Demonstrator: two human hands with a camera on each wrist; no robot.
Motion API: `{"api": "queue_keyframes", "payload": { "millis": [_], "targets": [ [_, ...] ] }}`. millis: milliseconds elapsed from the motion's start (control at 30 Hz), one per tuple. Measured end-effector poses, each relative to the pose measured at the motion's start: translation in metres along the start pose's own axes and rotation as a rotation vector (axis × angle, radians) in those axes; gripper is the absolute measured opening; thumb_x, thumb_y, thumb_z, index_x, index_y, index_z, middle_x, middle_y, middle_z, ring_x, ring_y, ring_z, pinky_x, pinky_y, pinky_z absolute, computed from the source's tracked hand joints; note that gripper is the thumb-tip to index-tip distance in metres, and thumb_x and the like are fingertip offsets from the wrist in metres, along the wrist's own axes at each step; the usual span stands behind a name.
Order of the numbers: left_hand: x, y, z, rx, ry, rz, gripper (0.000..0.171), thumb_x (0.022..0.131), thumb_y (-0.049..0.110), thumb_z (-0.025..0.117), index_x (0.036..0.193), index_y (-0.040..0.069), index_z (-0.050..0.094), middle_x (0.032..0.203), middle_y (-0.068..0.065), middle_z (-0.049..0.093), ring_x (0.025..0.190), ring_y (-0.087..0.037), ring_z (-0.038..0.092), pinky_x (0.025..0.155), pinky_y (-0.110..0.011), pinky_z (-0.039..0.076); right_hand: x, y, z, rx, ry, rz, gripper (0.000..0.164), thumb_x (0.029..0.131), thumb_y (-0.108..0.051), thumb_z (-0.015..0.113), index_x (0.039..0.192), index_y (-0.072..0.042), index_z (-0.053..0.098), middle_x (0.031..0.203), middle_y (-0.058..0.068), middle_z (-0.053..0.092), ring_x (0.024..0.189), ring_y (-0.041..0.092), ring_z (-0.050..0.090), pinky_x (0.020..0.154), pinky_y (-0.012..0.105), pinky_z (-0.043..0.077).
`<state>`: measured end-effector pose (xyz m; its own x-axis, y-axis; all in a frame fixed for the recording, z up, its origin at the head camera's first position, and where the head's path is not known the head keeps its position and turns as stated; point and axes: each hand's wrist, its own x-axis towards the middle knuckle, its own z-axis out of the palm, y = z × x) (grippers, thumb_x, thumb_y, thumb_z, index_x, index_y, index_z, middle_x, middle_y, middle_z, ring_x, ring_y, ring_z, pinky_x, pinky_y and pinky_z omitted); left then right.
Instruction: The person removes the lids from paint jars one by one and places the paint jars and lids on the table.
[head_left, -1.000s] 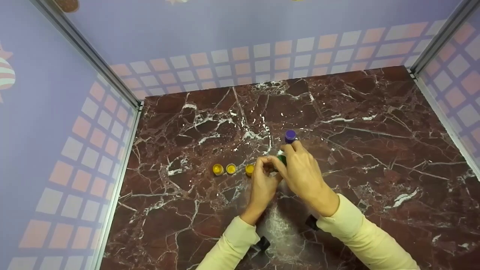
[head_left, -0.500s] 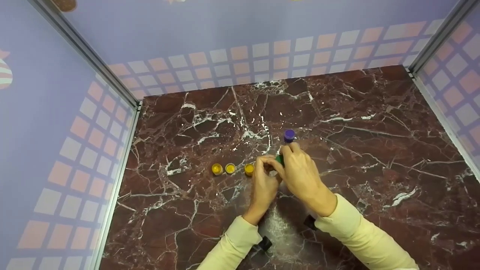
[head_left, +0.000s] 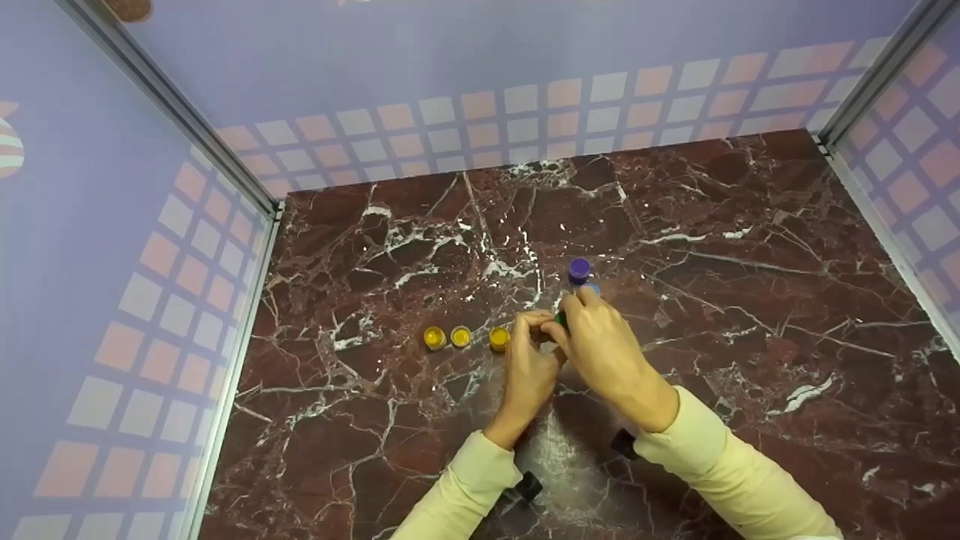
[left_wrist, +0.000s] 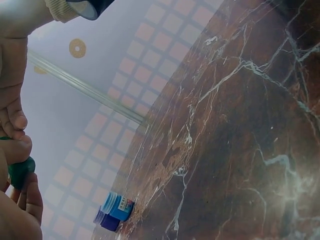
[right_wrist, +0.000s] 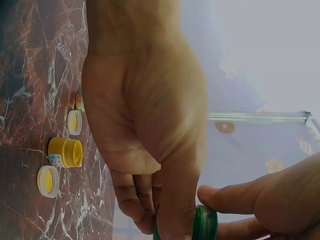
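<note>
Both hands meet over a small green paint jar (head_left: pixel 560 319), mostly covered by fingers in the head view. My left hand (head_left: pixel 529 371) pinches it from the left, thumb and fingertips at the ridged green end (right_wrist: pixel 206 223) in the right wrist view. Curled round its other end is my right hand (head_left: pixel 611 356). Just beyond the right fingers stand a blue paint jar (left_wrist: pixel 118 206) and a purple paint jar (head_left: pixel 579 271), side by side. Left of the hands lie an open yellow paint jar (right_wrist: pixel 65 152) and yellow-stained lids, one lid (right_wrist: pixel 48 181) nearest in the right wrist view.
The dark red marbled tabletop (head_left: pixel 360 450) bears white veins and specks. Lilac panels with pink and white squares (head_left: pixel 480 112) enclose the back and sides, joined by metal posts (head_left: pixel 877 75). Another yellow container (right_wrist: pixel 79 101) is partly hidden behind the right hand.
The right fingers have turned slightly at the green jar, and less of its green shows from above. The blue jar's top now shows beyond the right hand. The yellow pieces have stayed put.
</note>
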<state>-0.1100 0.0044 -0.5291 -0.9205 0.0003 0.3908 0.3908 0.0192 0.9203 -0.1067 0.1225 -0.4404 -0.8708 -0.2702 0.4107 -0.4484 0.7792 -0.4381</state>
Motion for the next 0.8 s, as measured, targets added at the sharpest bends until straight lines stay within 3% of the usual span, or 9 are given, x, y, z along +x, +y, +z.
{"api": "queue_keyframes", "payload": {
  "millis": [167, 433, 800],
  "targets": [
    [0.001, -0.001, -0.005, -0.02, -0.043, 0.008, 0.034, 0.082, -0.021, 0.07, 0.11, -0.008, 0.056, 0.115, -0.022, 0.059, 0.098, -0.025, 0.064, 0.084, -0.039, 0.06, -0.001, 0.002, -0.002, 0.015, -0.031, -0.021, 0.026, 0.089, -0.01, 0.081, 0.089, 0.006, 0.061, 0.085, 0.015, 0.052, 0.066, 0.029, 0.056, 0.056, 0.044, 0.055],
    [0.001, 0.002, -0.013, -0.106, -0.128, -0.12, 0.034, 0.081, -0.017, 0.069, 0.113, -0.01, 0.057, 0.122, -0.022, 0.06, 0.104, -0.024, 0.064, 0.092, -0.034, 0.057, -0.002, 0.006, -0.005, 0.066, -0.09, -0.062, 0.019, 0.089, -0.002, 0.08, 0.097, 0.009, 0.067, 0.092, 0.016, 0.056, 0.073, 0.029, 0.059, 0.064, 0.042, 0.057],
    [0.004, 0.004, -0.022, -0.103, -0.209, -0.189, 0.035, 0.084, -0.013, 0.071, 0.116, -0.013, 0.057, 0.125, -0.024, 0.059, 0.108, -0.026, 0.063, 0.099, -0.041, 0.055, -0.002, 0.008, -0.008, 0.104, -0.128, -0.098, 0.019, 0.085, 0.001, 0.082, 0.098, 0.008, 0.069, 0.092, 0.012, 0.057, 0.076, 0.025, 0.059, 0.067, 0.039, 0.057]
  ]
}}
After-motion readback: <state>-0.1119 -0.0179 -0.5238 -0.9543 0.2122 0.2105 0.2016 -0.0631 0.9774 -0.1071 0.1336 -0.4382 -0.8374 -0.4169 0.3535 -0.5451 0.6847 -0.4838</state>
